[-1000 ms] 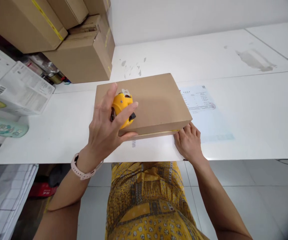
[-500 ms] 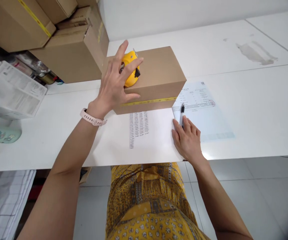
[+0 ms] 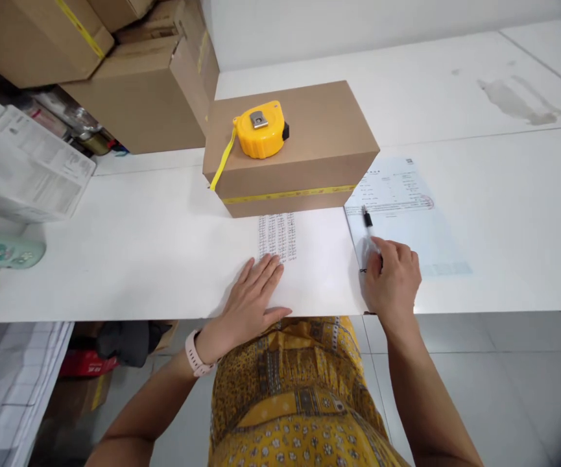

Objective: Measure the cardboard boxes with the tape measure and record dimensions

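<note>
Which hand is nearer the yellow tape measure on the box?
Left. The left hand lies flat on the printed sheet, directly on the near side of the tape measure; the right hand grips a pen farther off to the right.

Left hand (image 3: 255,292): four fingers and thumb in view, nails short. The wrist carries a narrow, pale pink, rubber-like watch strap (image 3: 193,353). Its dial faces away from the camera, so no detail can be read.

Right hand (image 3: 393,280): wrist bare.

Both forearms are bare down to the lower frame edge; sleeves are out of view.

Torso: mustard-yellow printed fabric garment (image 3: 290,395). The print has small white and grey flower motifs and dark grey geometric blocks, arranged in bands. A narrow vertical strip of dark-and-white pattern runs down the front, right of centre, near the garment's upper visible edge. The fabric lies in soft folds across the waist.
</note>
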`<move>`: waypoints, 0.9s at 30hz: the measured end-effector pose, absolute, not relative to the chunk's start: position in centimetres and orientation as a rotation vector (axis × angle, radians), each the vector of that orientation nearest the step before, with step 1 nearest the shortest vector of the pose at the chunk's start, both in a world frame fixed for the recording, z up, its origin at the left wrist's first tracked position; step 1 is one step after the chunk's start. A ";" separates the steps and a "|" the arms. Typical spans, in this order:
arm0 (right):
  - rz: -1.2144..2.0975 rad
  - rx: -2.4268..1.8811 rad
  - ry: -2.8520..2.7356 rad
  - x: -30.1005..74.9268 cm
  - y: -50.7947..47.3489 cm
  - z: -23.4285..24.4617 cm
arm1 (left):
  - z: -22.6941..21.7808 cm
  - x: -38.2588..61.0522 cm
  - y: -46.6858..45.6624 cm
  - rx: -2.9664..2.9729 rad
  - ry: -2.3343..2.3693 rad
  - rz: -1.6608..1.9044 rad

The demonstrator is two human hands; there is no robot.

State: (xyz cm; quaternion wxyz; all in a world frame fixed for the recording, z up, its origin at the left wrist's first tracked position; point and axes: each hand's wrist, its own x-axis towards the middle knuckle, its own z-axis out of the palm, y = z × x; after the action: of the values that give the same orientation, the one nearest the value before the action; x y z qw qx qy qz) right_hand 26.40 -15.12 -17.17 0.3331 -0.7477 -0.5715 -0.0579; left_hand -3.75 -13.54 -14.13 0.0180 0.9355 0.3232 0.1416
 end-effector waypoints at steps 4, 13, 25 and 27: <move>0.185 -1.894 -1.338 27.1 -16.1 -16.0 | -15.1 -3.3 -15.5 2.869 1.080 0.419; 1.027 -1.163 -1.126 26.3 -22.1 -11.8 | -16.0 -0.7 -18.7 2.824 1.167 0.671; 1.233 -1.033 -1.067 18.9 -18.3 -11.9 | -17.4 -0.6 -19.4 2.749 1.205 1.230; 1.277 -1.102 -1.100 18.0 -17.8 -12.9 | -17.6 -0.6 -19.6 2.742 1.241 1.261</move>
State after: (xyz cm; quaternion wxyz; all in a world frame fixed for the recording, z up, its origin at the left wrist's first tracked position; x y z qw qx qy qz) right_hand 18.01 -17.84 -12.90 0.5347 -0.4625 -0.4616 0.5358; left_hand -0.56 -19.62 -17.63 -0.0607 0.8387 0.3796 0.3856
